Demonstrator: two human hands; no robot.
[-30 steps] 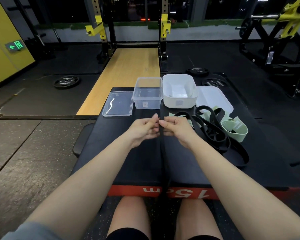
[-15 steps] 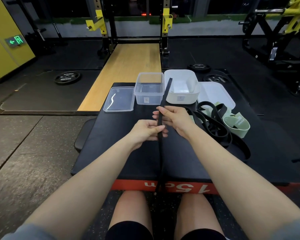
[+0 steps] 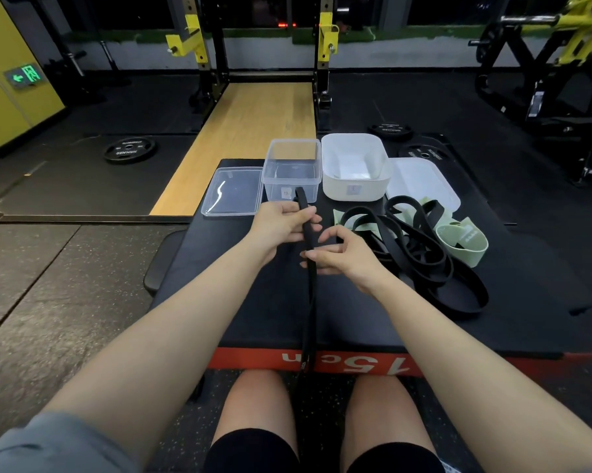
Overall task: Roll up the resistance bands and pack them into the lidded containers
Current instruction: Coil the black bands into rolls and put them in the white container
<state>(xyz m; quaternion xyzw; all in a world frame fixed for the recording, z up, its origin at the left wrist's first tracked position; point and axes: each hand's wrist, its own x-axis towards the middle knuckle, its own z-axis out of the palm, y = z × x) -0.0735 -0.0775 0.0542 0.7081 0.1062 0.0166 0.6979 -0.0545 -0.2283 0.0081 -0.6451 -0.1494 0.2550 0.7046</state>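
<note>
Black padded desk with a red front edge marked "15cm"; person seated at its near side, knees showing below the edge.

Left hand grips the black resistance band near its upper end, fingers curled round it; the band's top folds over just above the hand, in front of the clear container. Right hand sits just below and right of the left hand, thumb and fingers curled in a loose pinch at the band's right edge; whether they actually clamp the band I cannot tell for sure, but contact looks made. From the hands the band runs straight down, crosses the desk's red edge and hangs between the knees.

Relative to the clear container: its clear lid lies flat just to the left; the white container stands touching or nearly touching on the right, open; the white lid lies flat beyond that, further right. Both containers look empty apart from a small label on each front wall.

Right of the hands, near the white lid: a loose tangle of black bands, with pale green bands partly beneath and beside it.

Weight plate lies on the floor, well left of the clear container.
</note>
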